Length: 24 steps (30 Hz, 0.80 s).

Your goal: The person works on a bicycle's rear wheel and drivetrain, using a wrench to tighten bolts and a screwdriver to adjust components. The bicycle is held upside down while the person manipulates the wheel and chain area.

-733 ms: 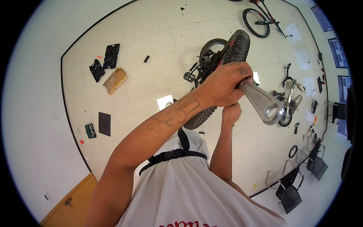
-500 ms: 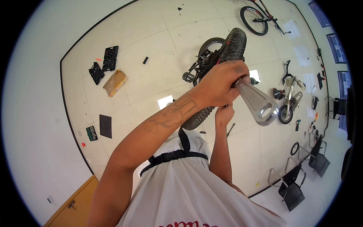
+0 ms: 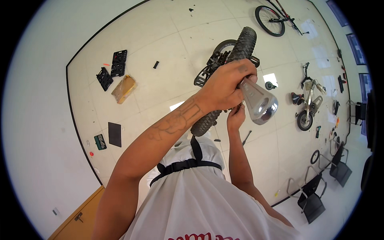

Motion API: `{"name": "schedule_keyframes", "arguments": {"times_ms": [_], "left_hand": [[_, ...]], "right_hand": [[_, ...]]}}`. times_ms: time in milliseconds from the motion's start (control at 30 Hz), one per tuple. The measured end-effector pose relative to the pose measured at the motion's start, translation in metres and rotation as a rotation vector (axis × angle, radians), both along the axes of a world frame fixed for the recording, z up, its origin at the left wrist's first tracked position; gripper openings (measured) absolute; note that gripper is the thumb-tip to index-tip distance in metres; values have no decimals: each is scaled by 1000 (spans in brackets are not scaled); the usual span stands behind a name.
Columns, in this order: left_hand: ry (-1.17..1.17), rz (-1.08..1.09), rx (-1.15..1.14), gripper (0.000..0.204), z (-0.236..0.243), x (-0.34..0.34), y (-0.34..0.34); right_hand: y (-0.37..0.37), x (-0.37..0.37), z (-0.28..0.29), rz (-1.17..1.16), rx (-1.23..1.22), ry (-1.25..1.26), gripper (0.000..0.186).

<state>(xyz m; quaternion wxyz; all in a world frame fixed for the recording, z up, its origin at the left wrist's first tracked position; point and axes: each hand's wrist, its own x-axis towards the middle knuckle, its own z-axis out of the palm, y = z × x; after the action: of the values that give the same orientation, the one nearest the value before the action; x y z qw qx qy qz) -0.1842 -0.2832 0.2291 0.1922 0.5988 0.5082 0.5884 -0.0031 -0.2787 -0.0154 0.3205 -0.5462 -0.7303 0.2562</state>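
A bicycle stands upright below me, with its knobbly black tyre (image 3: 243, 44) pointing away and the near tyre (image 3: 205, 124) close to my waist. My left hand (image 3: 230, 84) is closed around a silver wrench-like tool (image 3: 262, 106). Its flared end, with a hole through it, points up toward me; the other end is hidden by the hand. Beneath that hand, beside the near tyre, my right hand (image 3: 236, 117) has its fingers curled together. What they grip is hidden. Past my left wrist, a black pedal (image 3: 201, 79) juts out to the left.
Tool cases (image 3: 105, 79), a cardboard box (image 3: 124, 89) and a dark mat (image 3: 115, 134) lie to the left. A small bike (image 3: 308, 102) is on the floor at right, another bike (image 3: 276, 20) at far right. Chairs (image 3: 312, 204) line the right wall.
My left hand and the tool have swung left, and the tool's end stands steeper toward me. The far tyre has shifted slightly left. My right hand stays below, near the tyre.
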Motion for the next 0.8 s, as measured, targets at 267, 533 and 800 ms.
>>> {"name": "schedule_keyframes", "arguments": {"times_ms": [267,533,800], "left_hand": [[-40,-14,-8,25,-2,1,0],[-27,-14,-14,22,3,9,1],[0,-5,-41,23,4,12,5]], "right_hand": [[11,4,41,36,-156,-254,19],[20,14,72,-23,-270,-431,29],[25,8,82,-79,-308,-470,34]]}}
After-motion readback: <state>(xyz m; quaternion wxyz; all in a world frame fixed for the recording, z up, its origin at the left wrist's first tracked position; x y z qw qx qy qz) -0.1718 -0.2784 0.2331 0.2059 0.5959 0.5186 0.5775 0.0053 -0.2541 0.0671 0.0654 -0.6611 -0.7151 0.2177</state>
